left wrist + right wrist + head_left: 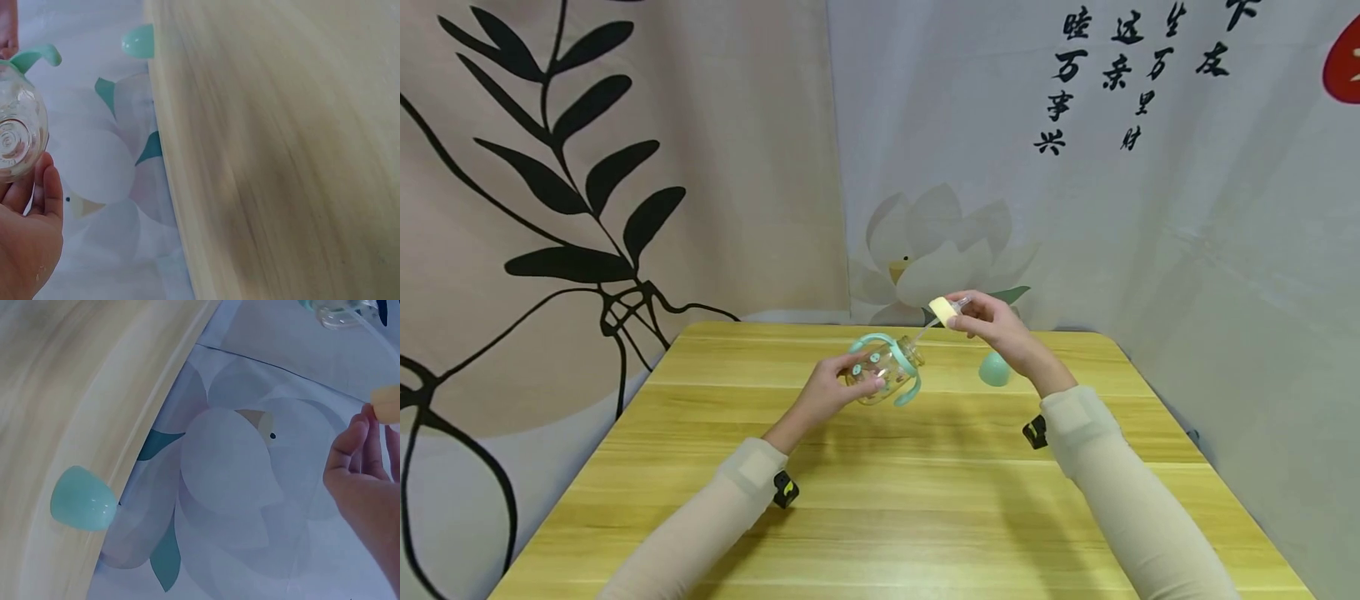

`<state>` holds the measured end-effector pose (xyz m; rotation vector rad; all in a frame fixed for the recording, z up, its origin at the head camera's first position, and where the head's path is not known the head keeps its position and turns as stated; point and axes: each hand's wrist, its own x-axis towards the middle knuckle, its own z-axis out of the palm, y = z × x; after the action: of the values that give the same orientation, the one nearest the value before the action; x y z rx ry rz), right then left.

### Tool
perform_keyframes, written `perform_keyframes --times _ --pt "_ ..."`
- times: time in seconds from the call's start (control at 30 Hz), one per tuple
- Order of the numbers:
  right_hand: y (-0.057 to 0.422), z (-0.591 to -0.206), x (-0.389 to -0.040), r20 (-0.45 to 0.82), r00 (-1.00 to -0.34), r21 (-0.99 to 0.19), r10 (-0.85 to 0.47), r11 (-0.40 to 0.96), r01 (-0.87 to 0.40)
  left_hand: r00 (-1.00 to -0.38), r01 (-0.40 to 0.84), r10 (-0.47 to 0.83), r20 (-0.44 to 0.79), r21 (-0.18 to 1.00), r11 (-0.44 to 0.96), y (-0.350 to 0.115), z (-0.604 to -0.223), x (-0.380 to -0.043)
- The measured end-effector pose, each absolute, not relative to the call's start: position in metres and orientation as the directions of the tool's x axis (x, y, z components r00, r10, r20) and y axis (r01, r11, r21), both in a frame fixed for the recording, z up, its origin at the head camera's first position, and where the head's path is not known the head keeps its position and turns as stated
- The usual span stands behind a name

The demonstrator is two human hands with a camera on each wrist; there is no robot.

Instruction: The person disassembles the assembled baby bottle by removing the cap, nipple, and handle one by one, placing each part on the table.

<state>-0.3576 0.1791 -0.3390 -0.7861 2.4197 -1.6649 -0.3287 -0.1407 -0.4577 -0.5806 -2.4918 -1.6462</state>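
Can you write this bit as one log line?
left hand: holds tilted bottle | right hand: pinches yellow cap with straw | green dome: on table

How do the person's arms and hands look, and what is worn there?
The left sleeve and right sleeve are long and cream-coloured. The left wrist device is black with a yellow mark; the right wrist device is also black. Left hand and right hand wear no gloves.

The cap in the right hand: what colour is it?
The cap is pale yellow; the head view shows it best.
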Motion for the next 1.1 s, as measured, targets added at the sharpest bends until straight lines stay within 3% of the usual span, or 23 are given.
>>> perform_keyframes --times 0.2,0.5,1.1 --pt "0.183 -0.334 -0.363 0.229 -0.867 -0.895 -0.442 0.255 -0.367 -0.923 0.363 0.256 0.286 0.866 0.344 -0.143 -0.462 -0.332" --pt "0.19 -0.328 -0.367 0.256 -0.918 -0.922 -0.304 0.209 -0.326 -0.922 0.365 0.261 0.286 0.868 0.338 -0.143 -0.463 -0.333" --pt "0.207 -0.398 -0.378 -0.031 -0.934 -0.883 -0.357 0.447 -0.142 -0.919 0.37 0.267 0.289 0.867 0.333 -0.141 -0.456 -0.33"
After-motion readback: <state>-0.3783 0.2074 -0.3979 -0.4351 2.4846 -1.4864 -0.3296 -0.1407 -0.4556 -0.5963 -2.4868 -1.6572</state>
